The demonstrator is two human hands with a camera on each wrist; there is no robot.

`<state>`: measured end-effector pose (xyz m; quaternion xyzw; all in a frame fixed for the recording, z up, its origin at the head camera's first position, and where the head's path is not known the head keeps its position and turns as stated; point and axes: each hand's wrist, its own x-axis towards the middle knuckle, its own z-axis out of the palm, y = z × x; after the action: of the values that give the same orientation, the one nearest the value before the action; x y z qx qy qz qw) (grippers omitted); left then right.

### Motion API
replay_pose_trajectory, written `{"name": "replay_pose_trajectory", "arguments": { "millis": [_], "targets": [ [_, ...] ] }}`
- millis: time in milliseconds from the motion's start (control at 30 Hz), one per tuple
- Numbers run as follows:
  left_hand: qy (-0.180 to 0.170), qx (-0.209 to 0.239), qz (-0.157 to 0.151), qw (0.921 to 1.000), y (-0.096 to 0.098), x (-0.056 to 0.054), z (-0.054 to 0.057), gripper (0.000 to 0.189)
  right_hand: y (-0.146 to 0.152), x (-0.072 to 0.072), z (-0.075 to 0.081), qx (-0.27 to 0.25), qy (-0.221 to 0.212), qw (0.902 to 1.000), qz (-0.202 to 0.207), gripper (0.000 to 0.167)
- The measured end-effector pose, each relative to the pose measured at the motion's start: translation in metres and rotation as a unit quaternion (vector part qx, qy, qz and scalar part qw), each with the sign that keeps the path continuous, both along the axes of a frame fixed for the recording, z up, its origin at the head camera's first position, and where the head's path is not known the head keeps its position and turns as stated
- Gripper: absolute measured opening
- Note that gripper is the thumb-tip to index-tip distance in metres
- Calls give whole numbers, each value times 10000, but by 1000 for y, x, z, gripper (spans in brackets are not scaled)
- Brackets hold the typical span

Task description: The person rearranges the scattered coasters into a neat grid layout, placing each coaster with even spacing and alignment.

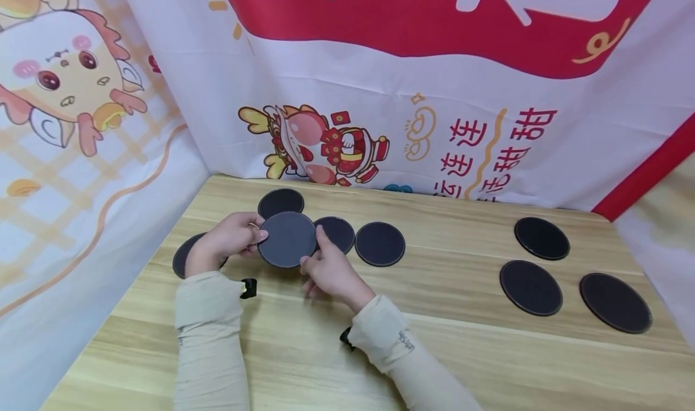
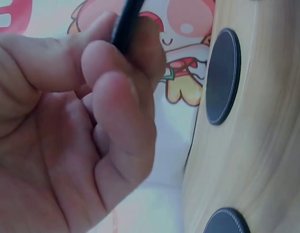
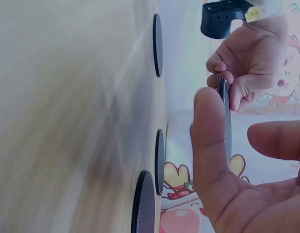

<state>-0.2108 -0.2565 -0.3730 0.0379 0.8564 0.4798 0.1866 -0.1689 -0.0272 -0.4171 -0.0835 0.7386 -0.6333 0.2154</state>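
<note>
A round dark coaster [image 1: 286, 240] is held above the wooden table, its grey face up. My left hand [image 1: 230, 239] pinches its left edge between thumb and fingers; the left wrist view shows the dark rim [image 2: 126, 24] between those fingertips. At the opposite edge is my right hand [image 1: 333, 272]. Its forefinger [image 3: 208, 126] lies along the underside of the coaster, while the thumb [image 3: 274, 138] stands apart above it. Close behind the held coaster lie a back coaster [image 1: 280, 201] and a coaster partly covered by the right thumb [image 1: 338, 235].
Another coaster [image 1: 380, 244] lies to the right, and one [image 1: 183, 257] is partly hidden beneath the left wrist. Three more, including a front-right coaster [image 1: 615, 302], lie at the table's right. A printed cloth [image 1: 326, 73] hangs behind the table [image 1: 434, 344].
</note>
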Motion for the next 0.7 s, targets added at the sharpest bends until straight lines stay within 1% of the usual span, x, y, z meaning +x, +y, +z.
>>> {"name": "replay_pose_trajectory", "arguments": {
  "millis": [133, 233, 300, 400, 500, 600, 700],
  "targets": [
    [91, 164, 35, 9998, 4, -3, -1, 28, 6, -5, 3, -428, -29, 9988, -249, 78],
    [224, 268, 78, 9994, 10, -6, -1, 38, 12, -9, 6, -736, -69, 9961, -476, 75],
    [373, 295, 132, 9988, 17, -9, 0, 43, 17, -12, 8, -903, -44, 9937, -657, 73],
    [556, 398, 255, 9973, 29, -14, -1, 44, 27, -17, 11, -1128, 4, 9891, -952, 70],
    [713, 530, 313, 9956, 42, -18, -3, 44, 37, -24, 13, -1306, 85, 9842, -1194, 68],
    [827, 701, 304, 9936, 54, -22, -4, 45, 50, -31, 14, -1427, 55, 9812, -1295, 67],
    [874, 875, 232, 9921, 65, -24, -4, 47, 62, -37, 16, -1411, 9, 9814, -1298, 65]
  ]
}}
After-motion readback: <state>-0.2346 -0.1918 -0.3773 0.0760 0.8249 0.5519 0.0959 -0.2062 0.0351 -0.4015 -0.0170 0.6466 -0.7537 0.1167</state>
